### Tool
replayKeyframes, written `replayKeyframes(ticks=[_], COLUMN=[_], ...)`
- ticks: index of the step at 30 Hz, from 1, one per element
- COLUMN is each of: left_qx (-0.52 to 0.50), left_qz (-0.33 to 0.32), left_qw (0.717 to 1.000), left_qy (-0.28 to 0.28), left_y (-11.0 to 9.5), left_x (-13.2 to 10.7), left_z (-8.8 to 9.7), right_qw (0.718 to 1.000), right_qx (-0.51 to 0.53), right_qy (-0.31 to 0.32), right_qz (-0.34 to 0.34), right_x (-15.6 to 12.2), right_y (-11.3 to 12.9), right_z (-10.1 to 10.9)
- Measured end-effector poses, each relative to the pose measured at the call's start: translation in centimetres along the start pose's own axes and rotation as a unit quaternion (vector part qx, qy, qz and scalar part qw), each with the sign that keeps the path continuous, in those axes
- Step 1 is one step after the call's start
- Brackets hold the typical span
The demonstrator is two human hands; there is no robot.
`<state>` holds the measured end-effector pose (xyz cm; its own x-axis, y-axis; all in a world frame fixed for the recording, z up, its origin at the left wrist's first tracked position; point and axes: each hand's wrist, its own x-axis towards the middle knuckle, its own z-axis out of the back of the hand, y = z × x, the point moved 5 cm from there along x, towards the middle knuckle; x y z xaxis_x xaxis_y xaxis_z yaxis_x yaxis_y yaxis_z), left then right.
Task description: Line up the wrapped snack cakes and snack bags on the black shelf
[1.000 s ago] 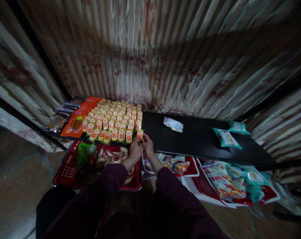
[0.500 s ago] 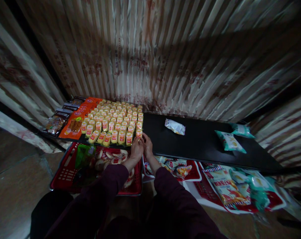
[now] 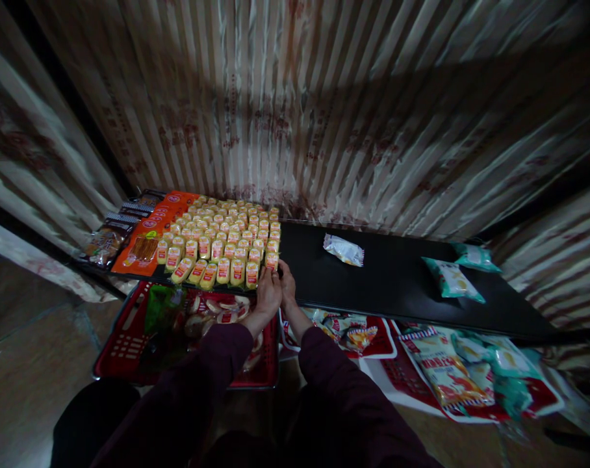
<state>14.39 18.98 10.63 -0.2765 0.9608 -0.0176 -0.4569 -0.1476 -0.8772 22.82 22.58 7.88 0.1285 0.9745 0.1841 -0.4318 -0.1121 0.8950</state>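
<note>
Rows of small yellow wrapped snack cakes (image 3: 217, 250) with red and white labels stand packed on the black shelf (image 3: 314, 273). At the front right corner of the block, my left hand (image 3: 268, 296) and my right hand (image 3: 288, 286) are close together, fingers closed around the lower part of an upright wrapped snack cake (image 3: 271, 260). My left hand is at its near side and my right hand at its right side. The fingertips are partly hidden behind the hands.
Left of the cakes lie an orange snack bag (image 3: 146, 244) and dark snack bags (image 3: 107, 240). A white packet (image 3: 344, 249) and green-white packets (image 3: 453, 279) lie to the right. Below are a red basket (image 3: 124, 344) and other baskets holding snack bags (image 3: 446, 364).
Both hands stay at the same corner cake, the right one shifting slightly. The view has moved a little; the cakes and packets keep their places.
</note>
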Motion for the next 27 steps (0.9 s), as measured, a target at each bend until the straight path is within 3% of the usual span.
replayKeyframes(ticks=[14, 21, 27], left_qx=[-0.052, -0.060, -0.047], left_qz=[0.009, 0.023, 0.002], left_qw=[0.999, 0.998, 0.999], left_qy=[-0.013, -0.013, -0.010], left_y=[1.0, 0.6, 0.7], left_x=[0.9, 1.3, 0.7], left_z=[-0.8, -2.5, -1.4], right_qw=[0.997, 0.998, 0.998], right_qx=[-0.081, -0.065, -0.055], right_qy=[0.005, -0.014, 0.007], right_qz=[-0.011, -0.008, 0.028], right_x=[-0.3, 0.0, 0.1], right_y=[0.6, 0.4, 1.0], right_z=[-0.5, -0.3, -0.5])
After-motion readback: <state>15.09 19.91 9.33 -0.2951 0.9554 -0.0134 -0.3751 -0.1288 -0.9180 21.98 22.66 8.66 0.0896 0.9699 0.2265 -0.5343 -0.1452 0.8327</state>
